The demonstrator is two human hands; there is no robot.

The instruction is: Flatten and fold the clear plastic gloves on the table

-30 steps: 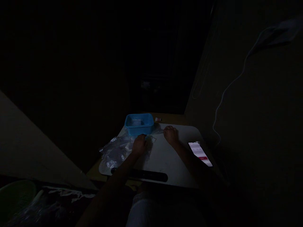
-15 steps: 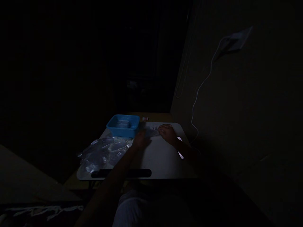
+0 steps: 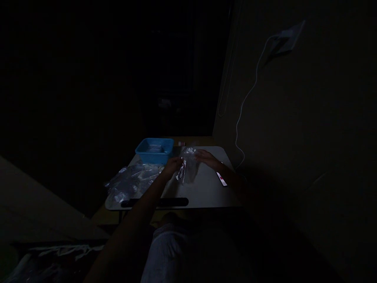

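In dim light, a clear plastic bag (image 3: 188,167) hangs between my two hands above the white table (image 3: 203,192). My left hand (image 3: 173,165) is closed on its left edge, the fingers pinched together. On the bag's upper right side, my right hand (image 3: 206,156) grips the edge with its fingers. Shiny creases show on the plastic. To the left of my left hand lies a spread pile of clear plastic bags (image 3: 132,181). Behind that pile stands a blue basket (image 3: 154,157) with something pale and see-through inside.
A lit phone (image 3: 221,179) lies at the table's right edge beside my right forearm. A black strip (image 3: 173,202) runs along the front edge. Behind the table is a small pale item (image 3: 182,144). A white cable (image 3: 241,106) hangs from a wall socket (image 3: 284,39).
The clear plastic bag, flat and low between my hands before, is now lifted and opened out, hanging with bright creases. My right hand's fingers have stretched out more. The view has shifted slightly.
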